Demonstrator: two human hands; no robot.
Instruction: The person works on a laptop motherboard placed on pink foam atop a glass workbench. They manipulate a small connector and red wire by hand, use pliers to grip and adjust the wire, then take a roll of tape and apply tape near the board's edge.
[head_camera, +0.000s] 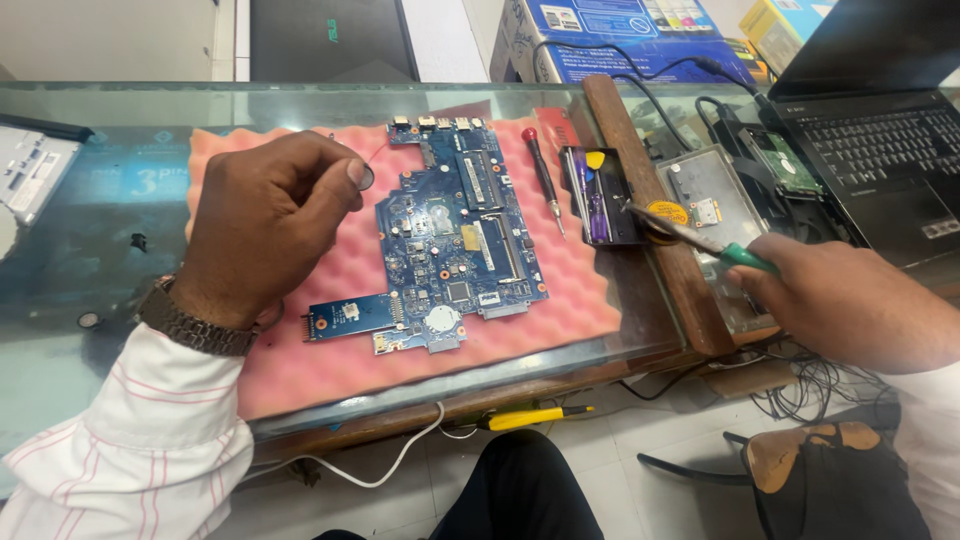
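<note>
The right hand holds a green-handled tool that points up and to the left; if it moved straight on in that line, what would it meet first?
Probably the small round yellow tin at the tool's tip, then the black tool case. The right hand grips the green handle. Depth is unclear: the tip may already touch the tin.

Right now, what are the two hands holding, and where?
The right hand holds a soldering iron by its green handle. The left hand pinches something small, perhaps thin wire, at its fingertips.

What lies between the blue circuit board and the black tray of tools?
In the head view, a red-handled screwdriver lies on pink foam between blue circuit board and black tool tray.
</note>
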